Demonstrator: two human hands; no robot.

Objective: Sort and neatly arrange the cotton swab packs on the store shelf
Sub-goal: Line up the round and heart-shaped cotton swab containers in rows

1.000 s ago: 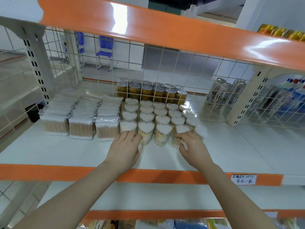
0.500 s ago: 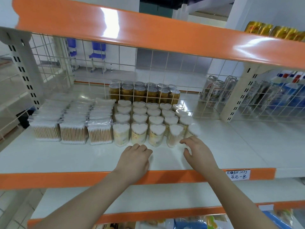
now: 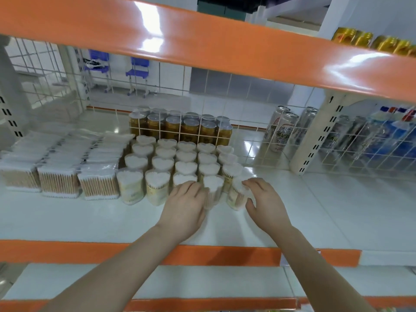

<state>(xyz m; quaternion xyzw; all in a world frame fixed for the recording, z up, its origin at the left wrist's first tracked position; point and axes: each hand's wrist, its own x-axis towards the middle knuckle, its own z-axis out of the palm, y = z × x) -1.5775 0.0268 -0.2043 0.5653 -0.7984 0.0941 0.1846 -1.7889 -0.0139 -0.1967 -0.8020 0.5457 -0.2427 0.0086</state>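
the left hand (image 3: 185, 207) lies palm down over the third front tub of cotton swabs (image 3: 183, 179), fingers nearly straight against it, a wide grip holding nothing. the right hand (image 3: 265, 203) curls fingers and thumb round the rightmost front tub (image 3: 236, 194), which leans a little. between the hands stands another clear tub (image 3: 213, 190), packed with white-tipped swabs. the heart-shaped tubs (image 3: 166, 163) stand in rows running back on the white shelf (image 3: 67, 219). just left of them lie flat clear swab packs (image 3: 58, 179) in three rows, wooden sticks showing. behind the wire grid stand gold cans (image 3: 180, 128), and right of them pale cans (image 3: 282, 131). labels on tubs and cans are too blurred to read. bottles (image 3: 369, 140) at far right are blurred.
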